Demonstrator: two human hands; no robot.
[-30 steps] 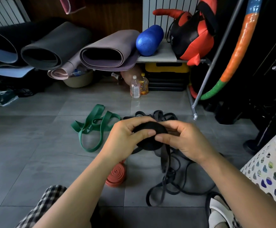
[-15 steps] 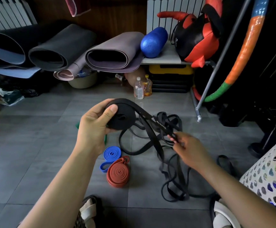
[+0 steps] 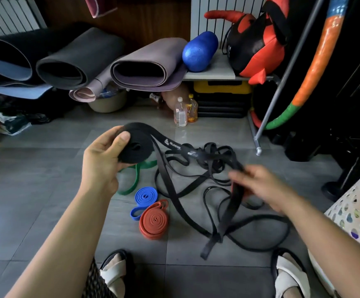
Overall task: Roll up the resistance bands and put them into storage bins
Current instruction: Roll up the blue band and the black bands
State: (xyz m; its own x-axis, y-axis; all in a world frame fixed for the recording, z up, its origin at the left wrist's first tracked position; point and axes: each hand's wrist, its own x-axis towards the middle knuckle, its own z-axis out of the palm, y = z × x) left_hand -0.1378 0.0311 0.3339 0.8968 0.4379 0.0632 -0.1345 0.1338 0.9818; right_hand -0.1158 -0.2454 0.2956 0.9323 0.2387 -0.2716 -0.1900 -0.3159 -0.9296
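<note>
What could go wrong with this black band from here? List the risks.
1. The left hand alone grips the black roll; its loose tail runs off to the right hand, so a tug may loosen the coil.
2. That tail crosses the black tangle on the floor and could snag there.

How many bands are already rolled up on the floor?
2: the blue roll and the red roll beside it, near the feet. The left hand holds a part-rolled black band.

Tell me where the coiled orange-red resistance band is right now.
Head view: the coiled orange-red rubber band lies on the grey tiled floor, low and centre, just below-right of the coiled blue band and left of the tangle of loose black bands.
</note>
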